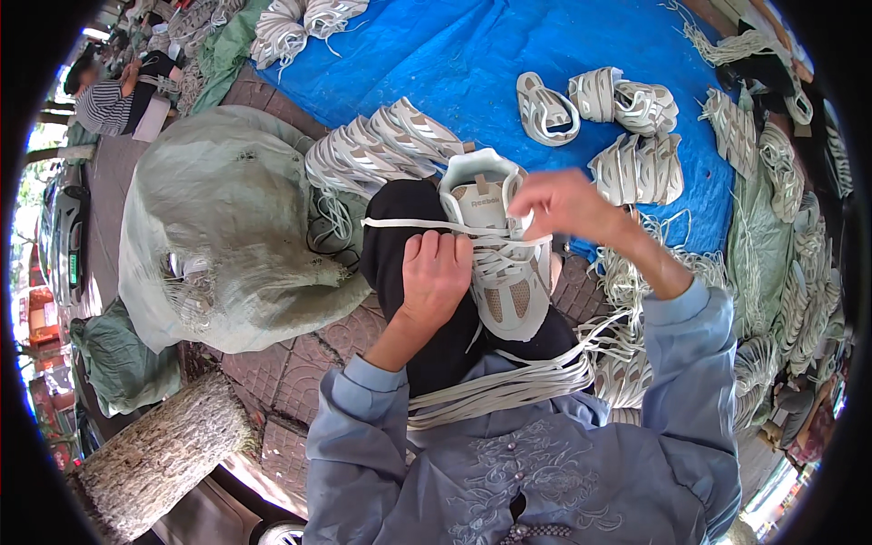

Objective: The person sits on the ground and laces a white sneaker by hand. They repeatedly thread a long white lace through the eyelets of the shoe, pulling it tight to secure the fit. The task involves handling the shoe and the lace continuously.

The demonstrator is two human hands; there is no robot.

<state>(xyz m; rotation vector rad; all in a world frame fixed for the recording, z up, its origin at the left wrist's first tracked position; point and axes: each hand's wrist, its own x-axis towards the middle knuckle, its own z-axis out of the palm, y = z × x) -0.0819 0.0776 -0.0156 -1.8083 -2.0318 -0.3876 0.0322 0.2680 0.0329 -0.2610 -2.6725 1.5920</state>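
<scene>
The fingers of the left hand (434, 277), near the middle of the frame, are folded close together against the left edge of the lacing; what lies under them is hidden, so I cannot tell whether they pinch anything. The right hand (565, 207), just right of centre, is blurred, its fingers bent at the right edge of the shoe's opening; whether they are clamped on lace there, I cannot tell. Between the hands sits the beige-and-white running shoe (509, 304), on the lap at frame centre, toe toward the lower edge, with a flat white shoelace (409, 222) crossing its upper rows and one end reaching out to the left. The step in hand looks like lacing near the top eyelets; the next move would seem to call for a steady shoe while the lace is drawn through and evened out. Under the shoe are black trousers (395, 263), and below it a hank of loose white laces (509, 391) lies across the lap. Farther out, a row of matching shoes (381, 150) leans together above and left of centre, beside a bulging pale-green woven sack (218, 209). More pairs stand on the blue tarpaulin (427, 73) at the upper right, and piled shoes (799, 272) line the right edge.
</scene>
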